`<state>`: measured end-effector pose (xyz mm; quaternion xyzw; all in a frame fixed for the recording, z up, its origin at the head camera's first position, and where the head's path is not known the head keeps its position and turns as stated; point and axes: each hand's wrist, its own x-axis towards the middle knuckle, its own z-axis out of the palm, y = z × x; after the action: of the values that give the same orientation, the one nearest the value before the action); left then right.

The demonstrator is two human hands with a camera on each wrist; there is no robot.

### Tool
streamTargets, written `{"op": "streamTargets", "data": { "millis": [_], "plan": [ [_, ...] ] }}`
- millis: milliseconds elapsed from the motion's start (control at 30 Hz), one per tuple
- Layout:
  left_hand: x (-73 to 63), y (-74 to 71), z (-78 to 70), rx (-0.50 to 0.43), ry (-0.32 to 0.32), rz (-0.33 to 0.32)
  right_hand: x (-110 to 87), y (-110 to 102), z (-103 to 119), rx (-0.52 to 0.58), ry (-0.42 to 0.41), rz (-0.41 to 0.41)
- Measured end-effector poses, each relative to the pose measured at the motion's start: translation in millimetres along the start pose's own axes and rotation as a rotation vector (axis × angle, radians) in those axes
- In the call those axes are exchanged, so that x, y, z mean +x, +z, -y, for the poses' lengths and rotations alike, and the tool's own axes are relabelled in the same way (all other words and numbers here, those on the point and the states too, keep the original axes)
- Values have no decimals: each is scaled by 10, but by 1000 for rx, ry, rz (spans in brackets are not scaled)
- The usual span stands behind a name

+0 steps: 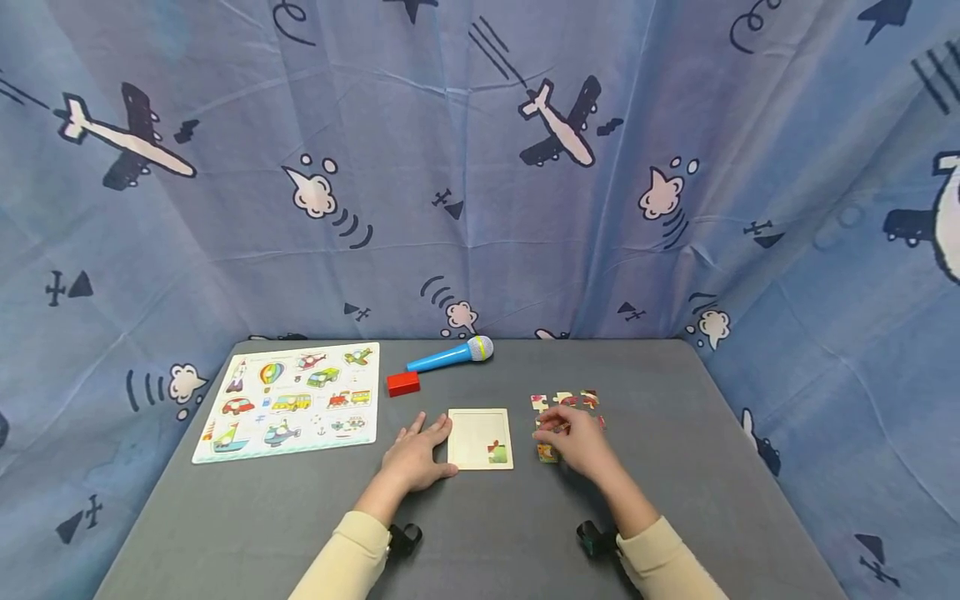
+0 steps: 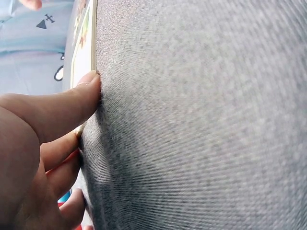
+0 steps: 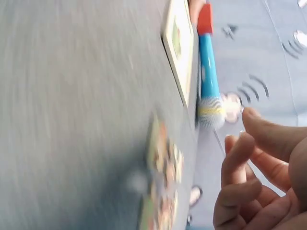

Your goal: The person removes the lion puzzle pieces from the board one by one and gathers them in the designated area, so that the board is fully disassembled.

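My left hand [image 1: 417, 457] rests on the table with fingers spread. Its thumb [image 2: 88, 91] touches the near left edge of a square wooden puzzle tray [image 1: 468, 413]. One green and red puzzle piece [image 1: 497, 452] sits in the tray's lower right corner. My right hand [image 1: 577, 442] is over a group of loose puzzle pieces [image 1: 566, 398] to the right of the tray. In the right wrist view its fingers [image 3: 235, 158] are loosely bent, thumb apart from the index finger, with no piece seen between them. Part of the group is hidden under that hand.
A picture board of vehicles [image 1: 300, 400] lies at the left of the grey table [image 1: 480, 542]. Behind the tray are a red block [image 1: 403, 384] and a blue toy microphone [image 1: 446, 357]. A blue patterned curtain [image 1: 480, 167] hangs behind the table and along its sides.
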<state>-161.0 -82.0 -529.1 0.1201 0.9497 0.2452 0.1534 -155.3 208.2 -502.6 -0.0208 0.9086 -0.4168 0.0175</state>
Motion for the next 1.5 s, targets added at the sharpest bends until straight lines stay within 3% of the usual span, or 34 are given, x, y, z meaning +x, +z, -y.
{"op": "streamTargets", "data": {
  "millis": [167,433,600,800,1067,1500],
  "plan": [
    [-7,-7,2,-2,-2,-1,8,304,117,27,-5,59],
    [-6,-4,-15,4,-18,-2,6,611,231,-229,-21,84],
    [-5,-1,-22,2,-23,-2,-9,668,264,-276,19,100],
    [-9,-5,-21,12,-27,1,1,672,272,-201,12,92],
    [-8,2,-20,17,-21,-6,7,595,257,36,-34,90],
    [-4,8,-2,0,-8,-5,-36,292,180,123,4,31]
  ]
}}
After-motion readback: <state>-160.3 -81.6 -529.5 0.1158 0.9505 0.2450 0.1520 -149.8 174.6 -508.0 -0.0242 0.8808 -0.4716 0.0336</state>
